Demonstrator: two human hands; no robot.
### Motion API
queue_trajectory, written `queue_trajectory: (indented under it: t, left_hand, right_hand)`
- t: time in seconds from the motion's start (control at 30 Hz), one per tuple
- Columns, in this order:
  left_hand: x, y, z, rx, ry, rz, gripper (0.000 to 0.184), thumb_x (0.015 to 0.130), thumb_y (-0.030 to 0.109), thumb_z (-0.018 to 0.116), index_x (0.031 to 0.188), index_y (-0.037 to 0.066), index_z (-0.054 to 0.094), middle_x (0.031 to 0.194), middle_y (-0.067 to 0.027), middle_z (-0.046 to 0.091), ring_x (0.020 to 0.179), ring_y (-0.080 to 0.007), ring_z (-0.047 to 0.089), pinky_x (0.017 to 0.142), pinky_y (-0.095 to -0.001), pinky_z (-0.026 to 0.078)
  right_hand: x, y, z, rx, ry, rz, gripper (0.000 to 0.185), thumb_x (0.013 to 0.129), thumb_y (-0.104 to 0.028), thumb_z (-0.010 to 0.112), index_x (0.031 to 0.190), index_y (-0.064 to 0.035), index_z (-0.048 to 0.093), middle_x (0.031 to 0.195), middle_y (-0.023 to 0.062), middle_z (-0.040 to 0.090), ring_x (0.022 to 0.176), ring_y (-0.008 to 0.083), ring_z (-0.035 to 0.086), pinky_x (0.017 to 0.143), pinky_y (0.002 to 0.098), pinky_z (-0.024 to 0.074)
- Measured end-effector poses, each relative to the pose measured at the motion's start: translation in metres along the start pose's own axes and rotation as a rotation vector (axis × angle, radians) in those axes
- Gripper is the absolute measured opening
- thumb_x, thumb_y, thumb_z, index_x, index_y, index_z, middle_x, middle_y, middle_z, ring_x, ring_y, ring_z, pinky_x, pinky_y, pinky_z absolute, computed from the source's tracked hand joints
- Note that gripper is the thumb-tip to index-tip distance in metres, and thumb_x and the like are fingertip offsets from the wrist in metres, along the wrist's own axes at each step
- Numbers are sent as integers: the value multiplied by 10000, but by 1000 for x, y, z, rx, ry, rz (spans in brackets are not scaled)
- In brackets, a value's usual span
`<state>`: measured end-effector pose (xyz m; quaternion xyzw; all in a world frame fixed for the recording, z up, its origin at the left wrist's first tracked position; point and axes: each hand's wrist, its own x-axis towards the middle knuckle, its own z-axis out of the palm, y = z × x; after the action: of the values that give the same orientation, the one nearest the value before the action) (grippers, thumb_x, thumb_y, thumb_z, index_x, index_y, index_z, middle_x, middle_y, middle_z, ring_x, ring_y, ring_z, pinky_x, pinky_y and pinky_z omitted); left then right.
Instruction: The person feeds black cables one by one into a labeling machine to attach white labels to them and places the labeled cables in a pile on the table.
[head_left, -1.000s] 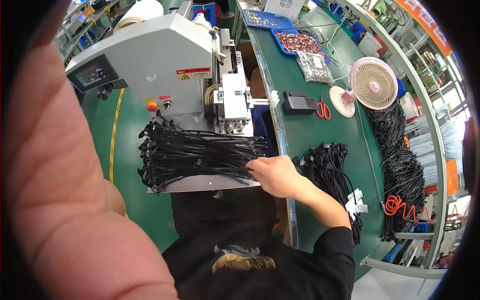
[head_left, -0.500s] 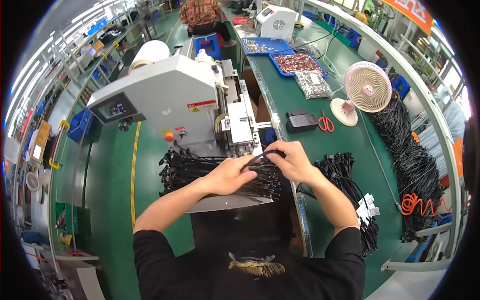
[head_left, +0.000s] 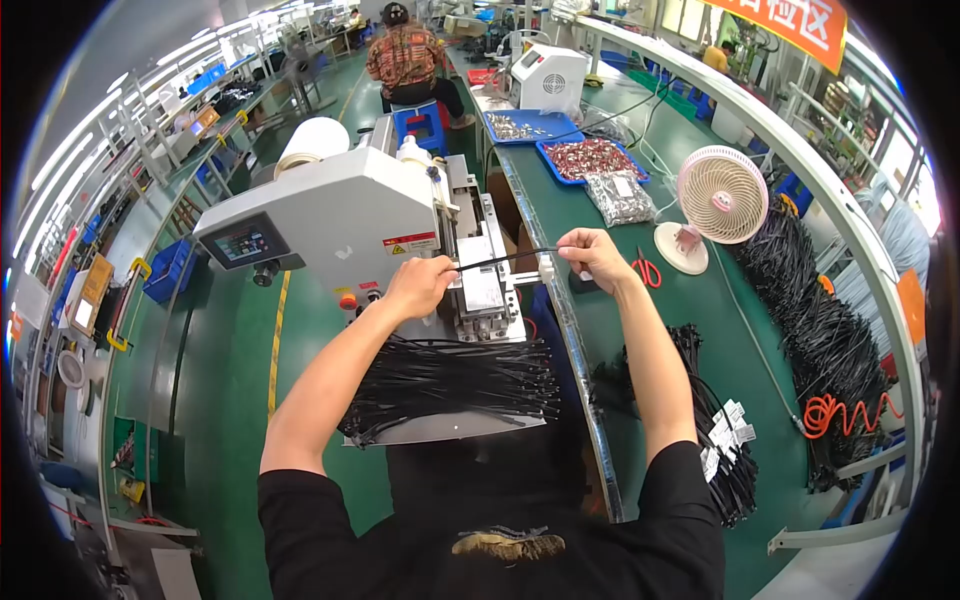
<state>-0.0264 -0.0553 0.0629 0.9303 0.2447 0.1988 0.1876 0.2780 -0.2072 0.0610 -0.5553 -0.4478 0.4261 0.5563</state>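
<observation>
A black cable [head_left: 507, 260] is stretched between my two hands over the metal block of the grey machine [head_left: 330, 200]. My left hand [head_left: 422, 285] is closed on its left end, beside the machine's front face. At the cable's right end, my right hand [head_left: 592, 255] pinches it above the edge of the green table. Below my hands, a pile of black cables [head_left: 455, 380] lies across the metal tray [head_left: 470, 432] at the machine's front.
Right of my right arm lie a bundle of cables with white labels [head_left: 725, 440], red scissors [head_left: 647, 268] and a pink fan [head_left: 722, 195]. Blue trays of small parts [head_left: 592, 160] stand farther back. A person [head_left: 405, 55] sits on a blue stool beyond the machine.
My left hand has come down from close to the camera and holds a cable. Both hands have risen from the pile to the machine's block, drawing the cable straight. The view has tilted up.
</observation>
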Motion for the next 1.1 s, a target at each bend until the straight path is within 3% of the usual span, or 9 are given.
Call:
queue_trajectory:
  t: [0.07, 0.2, 0.27, 0.37, 0.6, 0.7, 0.93, 1.0, 1.1]
  left_hand:
    - [0, -13, 7, -96, 50, 1, 201, 891, 202, 597, 941, 16, 654, 716, -170, 630, 687, -334, 619, 658, -411, 475]
    - [6, -7, 1, -187, 30, -31, 178, 893, 164, 599, 925, 0, 662, 680, -131, 629, 632, -221, 624, 621, -368, 484]
    - [11, -1, -4, -307, -174, -229, 152, 899, 123, 595, 918, -17, 649, 663, -69, 622, 610, -116, 598, 568, -292, 474]
    - [16, 0, -5, -520, -226, -397, 140, 875, 97, 619, 916, -36, 636, 732, -90, 656, 649, -106, 622, 564, -268, 478]
    - [26, -1, -14, -943, -77, -431, 139, 927, 124, 624, 871, -3, 633, 670, 8, 568, 545, -50, 435, 487, -214, 342]
    - [27, -16, -8, -1029, -82, -349, 118, 918, 103, 632, 873, -5, 638, 691, 2, 581, 561, -51, 451, 495, -212, 351]
    - [22, -14, -9, -1002, -41, -367, 101, 912, 86, 629, 903, -10, 658, 709, 7, 599, 607, -57, 485, 545, -223, 389]
    - [23, -22, 2, -708, 19, -260, 143, 914, 115, 612, 915, -16, 669, 705, 0, 598, 638, -75, 502, 593, -248, 412]
    - [21, -24, 5, -458, -97, -327, 184, 918, 146, 591, 917, -19, 672, 705, -14, 594, 661, -89, 510, 625, -270, 422]
  right_hand:
    - [2, 9, 2, 219, 71, 10, 144, 825, -48, 707, 952, -14, 649, 737, 11, 624, 580, 62, 512, 526, 203, 394]
    - [9, 24, 1, 307, 130, -22, 143, 830, -38, 697, 962, -5, 654, 744, 21, 631, 590, 68, 525, 532, 210, 407]
    - [11, 24, 5, 213, 199, -76, 149, 833, -34, 691, 976, -2, 661, 753, 25, 637, 606, 71, 544, 552, 217, 434]
    - [11, 24, 8, 104, 248, -132, 159, 831, -26, 688, 987, -1, 667, 761, 27, 644, 623, 72, 559, 574, 222, 458]
    - [9, 30, 13, 158, 305, -181, 183, 833, 4, 677, 1014, -7, 648, 776, 36, 645, 623, 91, 581, 573, 218, 467]
    - [11, 35, 13, 190, 308, -212, 191, 832, 6, 679, 1019, -2, 644, 789, 47, 655, 626, 98, 586, 577, 218, 470]
    - [11, 38, 18, 275, 271, -247, 153, 846, -57, 696, 981, 5, 656, 787, 34, 652, 638, 89, 580, 603, 222, 483]
    - [12, 37, 23, 282, 267, -256, 147, 858, -80, 693, 972, 5, 656, 776, 34, 649, 625, 86, 574, 584, 217, 472]
    - [12, 34, 31, 204, 348, -239, 151, 878, -122, 685, 953, 5, 653, 725, 28, 630, 587, 79, 553, 542, 217, 445]
